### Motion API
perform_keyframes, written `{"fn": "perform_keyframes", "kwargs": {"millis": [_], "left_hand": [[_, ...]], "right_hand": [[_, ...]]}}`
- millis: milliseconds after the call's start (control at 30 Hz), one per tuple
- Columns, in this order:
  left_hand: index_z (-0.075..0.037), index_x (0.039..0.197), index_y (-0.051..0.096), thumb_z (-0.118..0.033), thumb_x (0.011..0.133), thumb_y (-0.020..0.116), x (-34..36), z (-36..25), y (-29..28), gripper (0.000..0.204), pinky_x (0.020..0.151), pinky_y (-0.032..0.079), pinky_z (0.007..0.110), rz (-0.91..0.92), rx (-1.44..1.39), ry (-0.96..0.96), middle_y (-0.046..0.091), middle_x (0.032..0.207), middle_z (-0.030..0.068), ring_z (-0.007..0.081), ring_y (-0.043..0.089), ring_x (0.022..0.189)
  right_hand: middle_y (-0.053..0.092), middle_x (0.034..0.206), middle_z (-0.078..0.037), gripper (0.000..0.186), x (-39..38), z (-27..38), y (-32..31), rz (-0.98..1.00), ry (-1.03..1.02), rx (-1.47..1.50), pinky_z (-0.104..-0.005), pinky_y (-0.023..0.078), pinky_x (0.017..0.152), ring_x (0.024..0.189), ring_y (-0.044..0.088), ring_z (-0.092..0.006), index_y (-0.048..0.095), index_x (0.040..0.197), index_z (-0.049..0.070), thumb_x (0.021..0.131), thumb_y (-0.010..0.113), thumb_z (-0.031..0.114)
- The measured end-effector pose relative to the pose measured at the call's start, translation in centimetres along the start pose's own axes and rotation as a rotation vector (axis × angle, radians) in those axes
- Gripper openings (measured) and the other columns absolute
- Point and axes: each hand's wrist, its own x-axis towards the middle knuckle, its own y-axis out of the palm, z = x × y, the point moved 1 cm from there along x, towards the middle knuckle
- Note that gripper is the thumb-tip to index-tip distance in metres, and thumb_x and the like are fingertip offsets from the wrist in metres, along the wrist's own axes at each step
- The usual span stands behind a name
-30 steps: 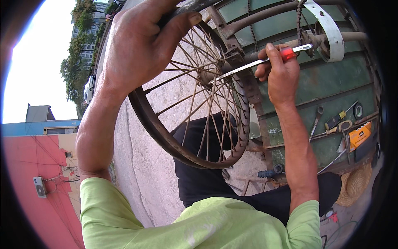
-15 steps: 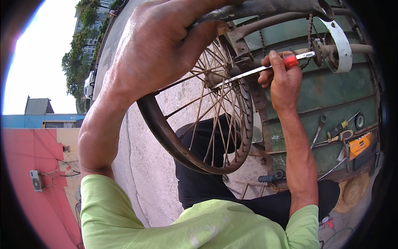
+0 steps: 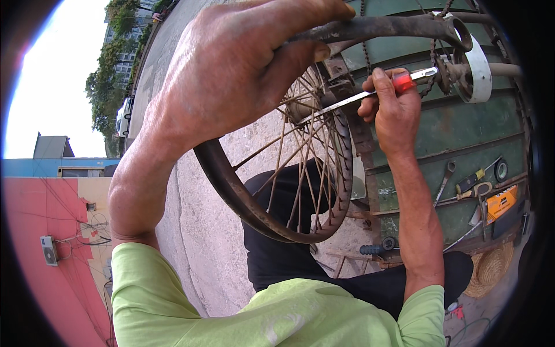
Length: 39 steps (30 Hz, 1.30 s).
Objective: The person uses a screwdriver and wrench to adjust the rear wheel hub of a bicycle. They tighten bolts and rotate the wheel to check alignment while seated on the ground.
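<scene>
My left hand (image 3: 225, 75) is large in the upper left, its fingers and thumb closed around a dark, worn, curved band (image 3: 381, 27). The far end of that band bends into an open loop; whether it is rubber or metal I cannot tell. In my right hand (image 3: 396, 115) is a screwdriver (image 3: 341, 104) with a red and clear handle and a long silver shank. The shank slants down to the left, its end among the spokes by the hub of a rusty spoked wheel (image 3: 248, 199). The wheel's top is hidden behind my left hand.
Right of the wheel is a green metal panel (image 3: 422, 136) with a chain, a sprocket (image 3: 444, 74) and a white curved strip (image 3: 481, 69). A wrench (image 3: 445, 179), an orange packet (image 3: 501, 202) and other tools lie lower down. A straw hat (image 3: 490, 269) lies at the lower right.
My left hand has shifted slightly right, and the looped end of the band has dropped a little. The wheel has turned slightly. My right hand and the screwdriver stay almost in place.
</scene>
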Motion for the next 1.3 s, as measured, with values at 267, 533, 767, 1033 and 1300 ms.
{"fn": "perform_keyframes", "kwargs": {"millis": [267,533,767,1033,1300], "left_hand": [[0.006,0.126,0.065,-0.002,0.09,0.071,0.0,1.0,0.2,0.037,0.076,0.06,0.04,0.031,0.042,0.009,0.074,0.102,0.0213,0.0347,0.075,0.089],[0.004,0.125,0.065,-0.002,0.088,0.072,0.4,0.1,-0.2,0.038,0.077,0.06,0.04,0.058,0.019,-0.15,0.074,0.102,0.0201,0.0345,0.074,0.09],[0.004,0.125,0.065,-0.002,0.088,0.072,0.9,-0.4,-0.4,0.037,0.079,0.06,0.04,0.058,0.089,-0.03,0.074,0.105,0.0201,0.035,0.074,0.093],[0.004,0.125,0.066,-0.002,0.089,0.071,0.3,0.7,-0.1,0.037,0.077,0.06,0.04,0.026,0.013,-0.003,0.075,0.103,0.019,0.0336,0.074,0.089],[-0.002,0.129,0.067,-0.005,0.093,0.071,1.4,0.0,-0.4,0.037,0.072,0.058,0.034,0.085,0.079,-0.082,0.075,0.103,0.0135,0.0218,0.073,0.081]], "right_hand": [[0.064,0.068,-0.003,0.026,0.0,0.2,0.1,-0.054,0.017,0.02,-0.0225,0.046,0.043,0.05,0.061,-0.0074,0.058,0.089,0.002,0.105,0.062,0.023],[0.064,0.08,-0.003,0.024,0.0,0.0,-0.1,-0.017,0.026,0.002,-0.0224,0.044,0.044,0.054,0.061,-0.0072,0.058,0.095,0.005,0.105,0.062,0.026],[0.064,0.077,-0.003,0.025,0.1,0.1,-0.2,-0.047,0.035,0.018,-0.0224,0.045,0.044,0.053,0.061,-0.0077,0.058,0.093,0.004,0.105,0.062,0.025],[0.064,0.075,-0.003,0.025,0.1,0.1,0.0,-0.037,0.014,-0.004,-0.0228,0.045,0.044,0.052,0.06,-0.0077,0.059,0.092,0.003,0.105,0.062,0.025],[0.062,0.058,-0.003,0.028,0.2,0.3,0.1,-0.045,0.036,0.008,-0.024,0.045,0.045,0.047,0.057,-0.0081,0.062,0.088,0.002,0.104,0.062,0.025]]}}
